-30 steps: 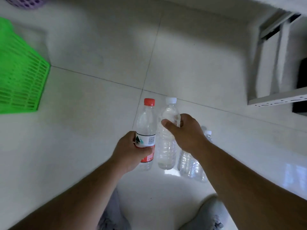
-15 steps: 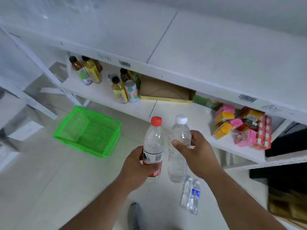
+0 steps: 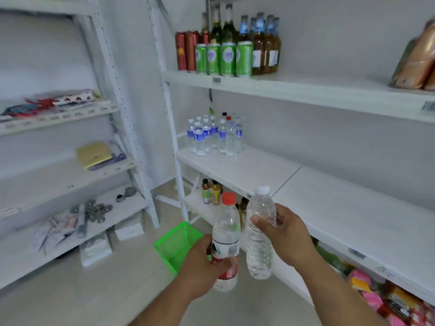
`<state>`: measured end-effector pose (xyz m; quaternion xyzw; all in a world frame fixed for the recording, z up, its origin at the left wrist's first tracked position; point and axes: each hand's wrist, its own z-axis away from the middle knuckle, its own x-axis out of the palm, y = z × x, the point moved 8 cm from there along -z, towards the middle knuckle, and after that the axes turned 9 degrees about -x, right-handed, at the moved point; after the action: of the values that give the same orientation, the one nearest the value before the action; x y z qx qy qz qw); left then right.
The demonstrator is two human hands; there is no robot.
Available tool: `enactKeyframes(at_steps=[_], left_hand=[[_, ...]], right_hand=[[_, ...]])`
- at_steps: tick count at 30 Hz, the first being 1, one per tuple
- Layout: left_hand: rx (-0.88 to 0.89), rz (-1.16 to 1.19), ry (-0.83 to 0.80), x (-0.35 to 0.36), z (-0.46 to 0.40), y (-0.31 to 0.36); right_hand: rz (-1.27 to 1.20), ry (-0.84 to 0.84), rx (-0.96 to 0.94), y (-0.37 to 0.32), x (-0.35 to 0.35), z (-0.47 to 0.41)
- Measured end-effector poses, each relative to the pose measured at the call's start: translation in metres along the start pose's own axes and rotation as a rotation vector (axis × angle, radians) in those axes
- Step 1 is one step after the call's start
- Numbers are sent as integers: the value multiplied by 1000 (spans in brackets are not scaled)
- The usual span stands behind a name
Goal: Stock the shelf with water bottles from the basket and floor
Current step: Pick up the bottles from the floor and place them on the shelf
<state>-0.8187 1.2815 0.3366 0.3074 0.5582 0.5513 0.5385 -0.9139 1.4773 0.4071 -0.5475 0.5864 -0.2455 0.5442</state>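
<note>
- Bottles are in both hands: the left hand (image 3: 202, 262) grips a red-capped bottle (image 3: 226, 241) round its lower label, and the right hand (image 3: 282, 234) wraps a white-capped bottle (image 3: 260, 236) at mid-body.
- Both bottles are upright, side by side and close together, held in the air in front of the middle shelf (image 3: 237, 168); neither touches a shelf.
- On that shelf, at its far left end, stands a cluster of stocked bottles (image 3: 215, 135), mostly blue-labelled with white caps; the board in front of and to the right of them is bare.
- A green basket (image 3: 176, 243) lies on the floor (image 3: 82, 295) just beyond the left hand; I cannot tell whether anything is in it.
- Step in hand, as I judge it: carrying a pair toward the shelf, with placement not yet done.
- The next move likely calls for reaching both arms forward and left, up to the level of the board, and standing each bottle on its base beside the cluster.
- Setting them down one at a time would be safer, since the two are nearly touching and the stocked row is tightly packed; a nudge could topple neighbours.
- Each hand should let go only once its bottle sits flat and steady.
- Cans (image 3: 221, 58) on the shelf above take no part.
</note>
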Motion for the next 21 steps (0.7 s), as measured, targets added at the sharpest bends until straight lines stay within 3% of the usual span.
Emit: enactKeyframes(at_steps=[8, 21], left_hand=[[84, 31, 143, -78, 2, 37], [93, 38, 86, -197, -94, 26]], right_hand=[[-10, -41, -146, -73, 54, -36], [-40, 41, -131, -100, 166, -117]])
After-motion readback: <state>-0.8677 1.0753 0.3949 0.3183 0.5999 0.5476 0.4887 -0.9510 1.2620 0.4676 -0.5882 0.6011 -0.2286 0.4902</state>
